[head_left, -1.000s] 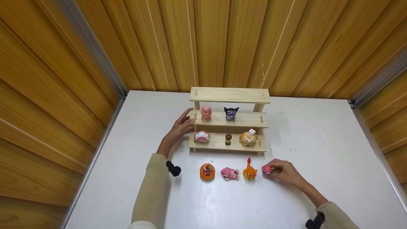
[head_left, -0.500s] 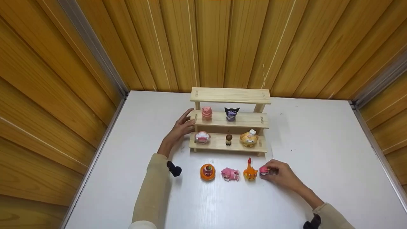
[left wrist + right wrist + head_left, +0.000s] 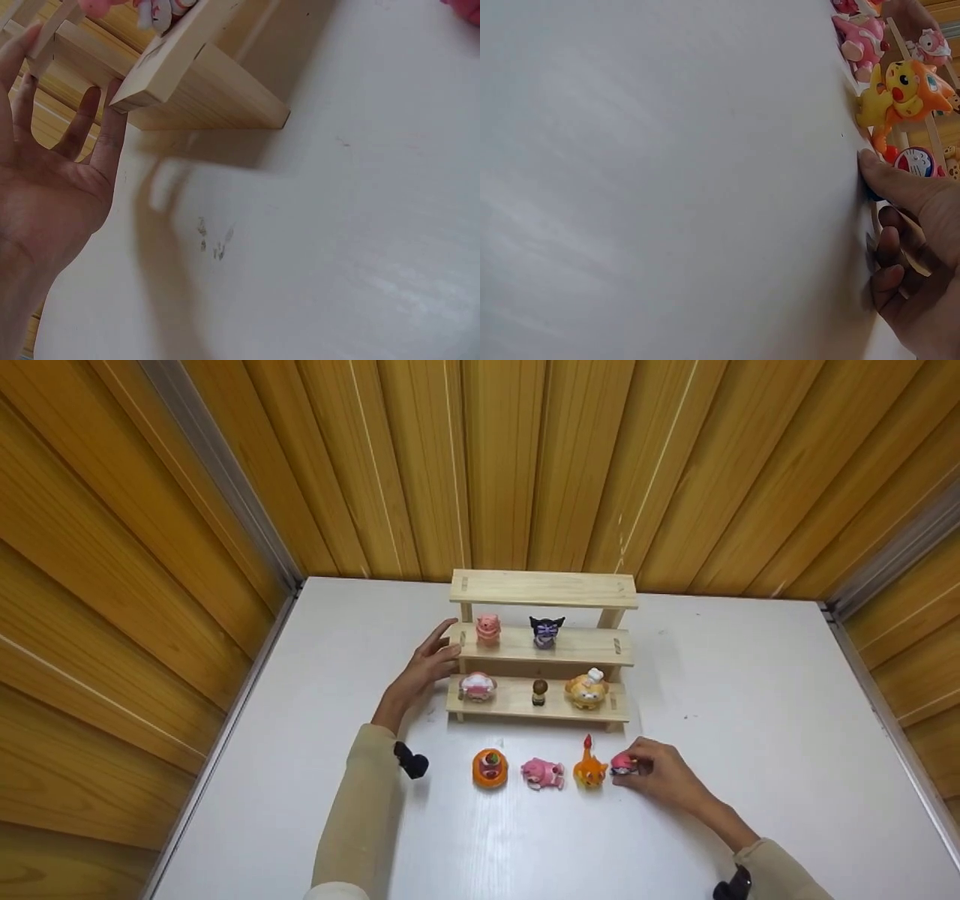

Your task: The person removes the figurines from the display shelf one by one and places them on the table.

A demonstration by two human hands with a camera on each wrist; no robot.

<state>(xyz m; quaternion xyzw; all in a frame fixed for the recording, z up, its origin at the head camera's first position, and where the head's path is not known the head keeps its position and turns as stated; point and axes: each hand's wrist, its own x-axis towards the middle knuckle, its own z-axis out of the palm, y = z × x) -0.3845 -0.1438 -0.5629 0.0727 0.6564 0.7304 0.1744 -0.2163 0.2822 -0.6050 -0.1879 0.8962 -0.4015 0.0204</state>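
Observation:
At the front right of the table, my right hand (image 3: pixel 664 772) pinches a small pink-topped figurine (image 3: pixel 622 765) between thumb and fingers. The right wrist view shows this figurine's white whiskered face (image 3: pixel 915 160), low at the table. Just left of it sits an orange figurine with a red-tipped tail (image 3: pixel 589 769). My left hand (image 3: pixel 424 666) touches the left end of a three-step wooden display rack (image 3: pixel 544 586), its fingers spread. In the left wrist view those fingers (image 3: pixel 111 139) reach along the ends of the boards.
A pink figurine (image 3: pixel 542 773) lies in the front row beside a round orange one (image 3: pixel 490 769). The middle step carries a pink pig figurine (image 3: pixel 487 628) and a black-and-purple one (image 3: pixel 546 633). On the lowest step are a pink-white (image 3: pixel 478 687), a brown-haired (image 3: pixel 539 691) and a chef-hatted figurine (image 3: pixel 587 690).
My right hand has slid the pink-topped figurine slightly left, closer to the orange figurine. The left hand stays at the rack.

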